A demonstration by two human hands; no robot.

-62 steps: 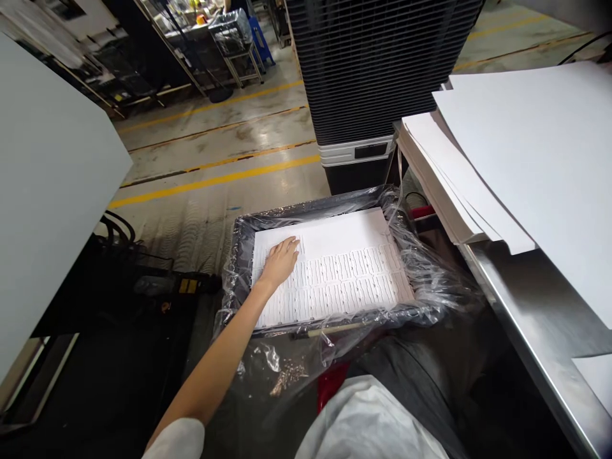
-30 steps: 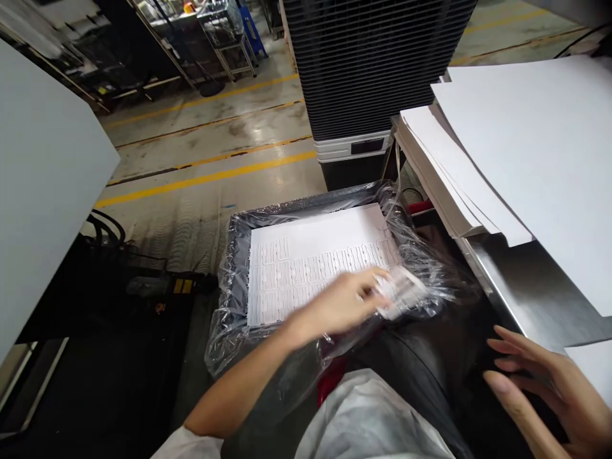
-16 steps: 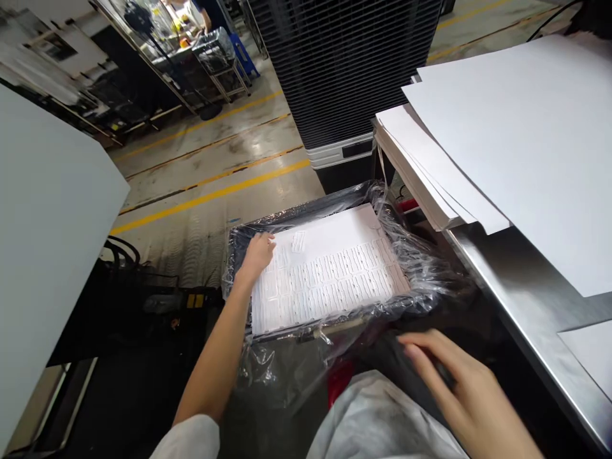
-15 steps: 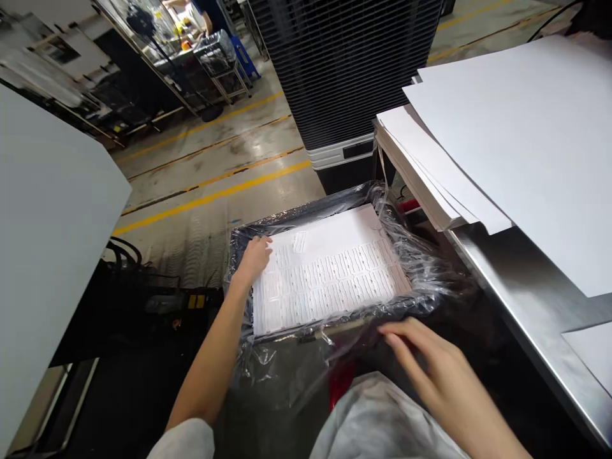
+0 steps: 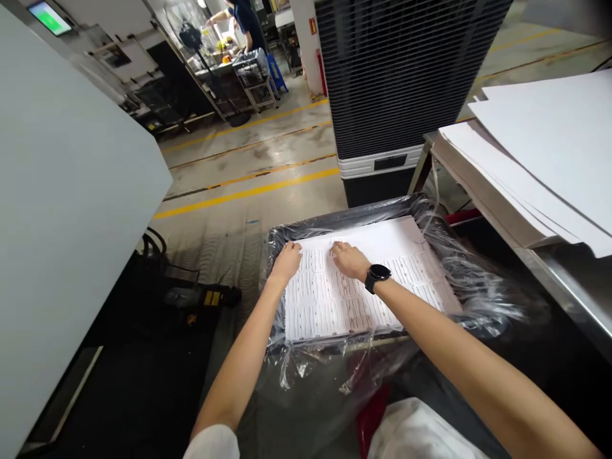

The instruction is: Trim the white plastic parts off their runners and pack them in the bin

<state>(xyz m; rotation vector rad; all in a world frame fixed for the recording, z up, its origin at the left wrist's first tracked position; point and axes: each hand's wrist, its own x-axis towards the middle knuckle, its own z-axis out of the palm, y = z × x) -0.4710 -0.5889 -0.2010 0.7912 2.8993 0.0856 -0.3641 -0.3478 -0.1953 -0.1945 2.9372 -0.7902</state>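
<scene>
A dark crate (image 5: 310, 224) lined with clear plastic film (image 5: 459, 274) holds a white sheet (image 5: 382, 239) and rows of thin white slotted pieces (image 5: 325, 306). My left hand (image 5: 287, 260) rests at the left edge of the pieces, its fingers bent over the upper left corner. My right hand (image 5: 350, 260), with a black watch on the wrist, reaches over the upper rows, fingertips down on a small piece. Whether its fingers grip that piece is too small to tell.
White sheets are stacked (image 5: 545, 140) on a metal table (image 5: 568, 274) at the right. A black grille unit (image 5: 392, 76) stands behind the crate. At the left is a large pale panel (image 5: 71, 166). A person (image 5: 246, 25) is in the far background.
My right hand has moved from the crate's near edge, up and left onto the pieces. My left hand stays at the left edge. The whole view has shifted.
</scene>
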